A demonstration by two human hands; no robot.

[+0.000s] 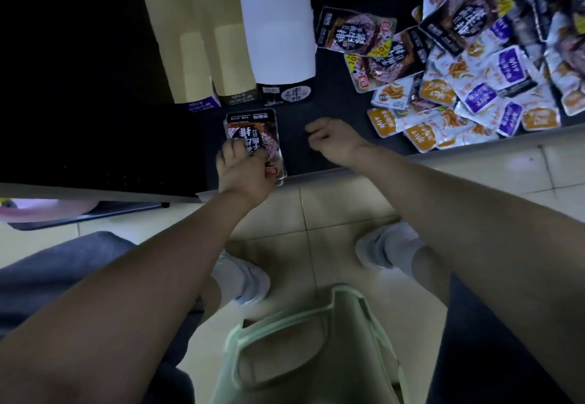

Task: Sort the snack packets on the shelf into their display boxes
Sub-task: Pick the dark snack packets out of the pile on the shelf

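View from above, looking down over a person's two bare forearms at a dark shelf (332,99) in dim light. The left hand (245,172) grips the near end of a dark packet (253,128), fingers curled over its printed face. The packet lies flat at the shelf's front edge, apart from the rest, probably singled out for boxing. The right hand (335,141) hovers just beside it, fingers loosely curled and holding nothing, apparently free to help or to reach for another. Directly behind the packet stand three display boxes: two tan boxes (202,46) and a white box (278,23), their tall flaps raised so the openings are clear for loading. The white box's dark printed front resembles the packet's design, so it is likely where the packet goes. To the right, well apart, is an unsorted pile (474,71) of dark, orange and purple packets, so most of the sorting remains. A pale green stool (304,340) stands on the tiled floor below.
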